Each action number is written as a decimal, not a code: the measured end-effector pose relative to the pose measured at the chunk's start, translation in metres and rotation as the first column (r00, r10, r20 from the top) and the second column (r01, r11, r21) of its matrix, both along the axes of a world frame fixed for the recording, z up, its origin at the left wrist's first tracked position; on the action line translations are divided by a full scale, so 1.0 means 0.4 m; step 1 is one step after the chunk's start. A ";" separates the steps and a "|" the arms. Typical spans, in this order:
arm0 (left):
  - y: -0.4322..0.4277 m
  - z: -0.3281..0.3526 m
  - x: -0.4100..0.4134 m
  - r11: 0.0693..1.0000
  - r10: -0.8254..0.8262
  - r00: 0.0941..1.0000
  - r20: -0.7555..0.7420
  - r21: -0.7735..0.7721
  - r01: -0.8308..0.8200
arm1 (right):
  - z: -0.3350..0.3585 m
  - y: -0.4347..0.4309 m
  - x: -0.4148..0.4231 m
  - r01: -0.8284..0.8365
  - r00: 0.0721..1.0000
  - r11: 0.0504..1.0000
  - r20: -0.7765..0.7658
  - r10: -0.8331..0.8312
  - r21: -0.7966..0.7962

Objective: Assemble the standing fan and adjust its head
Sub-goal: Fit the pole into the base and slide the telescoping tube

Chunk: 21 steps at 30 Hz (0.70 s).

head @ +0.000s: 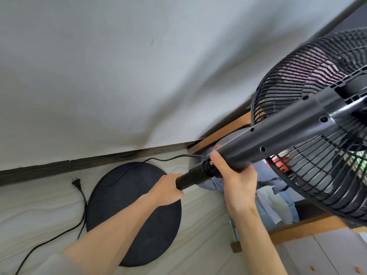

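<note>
The black fan head (309, 124), with its wire grille (325, 175) and a wide plastic neck tube, fills the right side and is lifted off the floor. My right hand (236, 183) grips the lower end of that neck tube by the collar (208, 167). My left hand (168, 189) is wrapped around the thinner black pole (190, 178) that enters the collar. The round black base (137, 213) lies flat on the floor below, apart from the pole. The power cord (83, 213) trails from the collar across the base to a plug (76, 183).
A white wall with a dark skirting board (99, 163) runs behind the base. A wooden furniture frame (222, 133) with clothing (274, 203) under it stands at the right. A pale cabinet (321, 253) sits at the lower right.
</note>
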<state>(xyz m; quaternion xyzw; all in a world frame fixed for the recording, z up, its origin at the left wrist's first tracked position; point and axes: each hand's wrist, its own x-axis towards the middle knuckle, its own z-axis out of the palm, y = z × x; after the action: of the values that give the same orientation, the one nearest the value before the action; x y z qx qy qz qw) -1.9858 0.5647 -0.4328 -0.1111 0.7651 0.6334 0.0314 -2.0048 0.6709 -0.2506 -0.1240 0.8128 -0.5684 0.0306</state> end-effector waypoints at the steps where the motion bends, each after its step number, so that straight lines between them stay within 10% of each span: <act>1: -0.008 0.004 -0.007 0.999 -0.035 0.999 0.016 -0.007 0.035 | -0.003 -0.006 0.004 0.028 0.999 1.000 -0.016 -0.028 -0.009; 8: -0.055 0.040 -0.051 0.977 -0.182 0.979 0.088 -0.097 0.190 | -0.011 -0.005 -0.006 0.039 0.999 0.998 -0.018 -0.040 -0.047; 21: -0.003 0.060 -0.034 0.986 0.169 0.977 -0.132 0.032 -0.166 | -0.057 -0.077 -0.037 -0.040 0.999 0.960 0.000 0.042 -0.278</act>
<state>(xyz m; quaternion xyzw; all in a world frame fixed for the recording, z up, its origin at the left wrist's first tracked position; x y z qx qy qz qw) -1.9994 0.5636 -0.4088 -0.1320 0.7468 0.6478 -0.0724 -2.0196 0.6401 -0.2735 -0.1423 0.7222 -0.6763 0.0272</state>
